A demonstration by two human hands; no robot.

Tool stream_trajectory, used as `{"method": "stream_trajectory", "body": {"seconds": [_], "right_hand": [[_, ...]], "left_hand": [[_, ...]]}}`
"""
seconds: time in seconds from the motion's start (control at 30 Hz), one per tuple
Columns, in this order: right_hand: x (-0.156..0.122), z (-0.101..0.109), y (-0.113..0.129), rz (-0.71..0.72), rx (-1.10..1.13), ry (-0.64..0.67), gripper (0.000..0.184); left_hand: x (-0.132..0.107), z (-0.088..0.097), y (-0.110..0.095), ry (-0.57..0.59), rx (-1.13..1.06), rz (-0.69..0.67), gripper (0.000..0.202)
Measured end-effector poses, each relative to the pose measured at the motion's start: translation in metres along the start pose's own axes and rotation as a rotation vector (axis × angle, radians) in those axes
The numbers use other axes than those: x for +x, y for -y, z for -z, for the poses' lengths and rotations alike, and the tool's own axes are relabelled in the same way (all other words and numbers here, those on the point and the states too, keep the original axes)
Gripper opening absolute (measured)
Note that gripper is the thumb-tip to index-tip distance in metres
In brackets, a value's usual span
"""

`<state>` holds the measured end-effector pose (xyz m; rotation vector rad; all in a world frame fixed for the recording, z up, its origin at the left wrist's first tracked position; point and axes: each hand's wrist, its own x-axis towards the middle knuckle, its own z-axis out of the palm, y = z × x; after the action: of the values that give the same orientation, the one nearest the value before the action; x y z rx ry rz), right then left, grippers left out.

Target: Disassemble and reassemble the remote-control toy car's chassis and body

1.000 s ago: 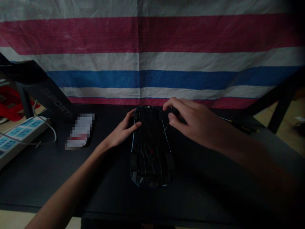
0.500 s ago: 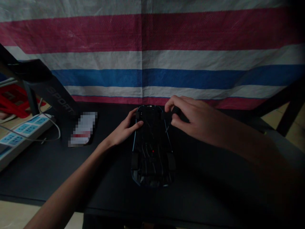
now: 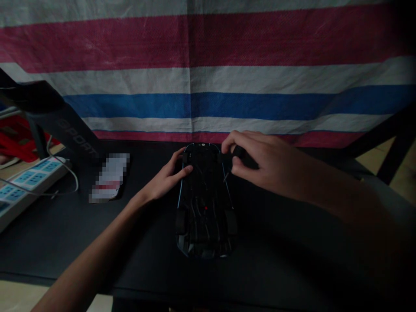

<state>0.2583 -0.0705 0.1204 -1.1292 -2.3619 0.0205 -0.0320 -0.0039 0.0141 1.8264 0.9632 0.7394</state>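
A black toy car with thin blue edge lines lies upside down on the dark table, its underside and wires facing up. My left hand rests against the car's far left side, thumb on the chassis by the far left wheel, fingers curled round the edge. My right hand is at the far right corner, its fingers pinched on a small black wheel beside the car body.
A white and blue power strip with cables lies at the left edge. A blurred white card sits left of the car. A black slanted frame stands at the back left. A striped tarp hangs behind the table.
Hardly anything has moved. My right hand's fingers have shifted slightly on the wheel at the car's far right corner; the left hand stays on the car.
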Motion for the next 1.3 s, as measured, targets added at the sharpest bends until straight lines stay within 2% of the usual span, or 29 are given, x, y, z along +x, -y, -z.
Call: {"method": "stream_trajectory", "body": {"seconds": [0.1,0.23,0.33,0.5,0.77,0.83,0.97,1.07,1.2,1.3], "right_hand": [[0.0,-0.0009,0.001,-0.002,-0.004,0.003,0.011],[-0.0003,-0.0015,0.0021,0.017,-0.004,-0.016,0.017],[-0.0002,-0.002,0.0014,-0.036,-0.053,-0.012,0.009],[-0.0008,-0.0032,-0.0002,-0.001,-0.013,-0.021,0.015],[-0.0002,-0.0054,-0.0005,-0.031,-0.016,-0.064,0.012],[0.0005,-0.006,0.0001,-0.054,-0.033,-0.061,0.01],[0.0006,-0.0061,0.0011,-0.011,-0.018,-0.047,0.014],[0.0004,-0.0056,0.0017,-0.047,-0.036,-0.038,0.011],[0.0002,-0.0038,0.0025,0.013,0.001,-0.033,0.013],[-0.0007,-0.0018,0.0027,-0.039,-0.003,-0.006,0.009]], "left_hand": [[-0.0001,0.0,-0.0016,0.005,0.011,0.01,0.09],[-0.0006,-0.0001,-0.0025,0.004,0.016,0.014,0.09],[-0.0009,0.0002,-0.0023,0.0,0.02,0.016,0.091],[-0.0002,0.0004,-0.0015,0.001,0.019,0.013,0.091],[0.001,-0.0006,0.001,0.0,0.001,-0.007,0.086],[0.0009,-0.0005,0.0008,-0.004,-0.001,-0.006,0.086],[0.0006,0.0001,0.0003,-0.002,0.007,-0.005,0.088],[0.0003,0.0001,-0.0007,0.005,0.008,-0.006,0.088],[-0.0005,-0.0007,-0.0028,0.001,0.01,0.001,0.09],[-0.0007,-0.0011,-0.0036,0.002,-0.001,0.017,0.09]]}}
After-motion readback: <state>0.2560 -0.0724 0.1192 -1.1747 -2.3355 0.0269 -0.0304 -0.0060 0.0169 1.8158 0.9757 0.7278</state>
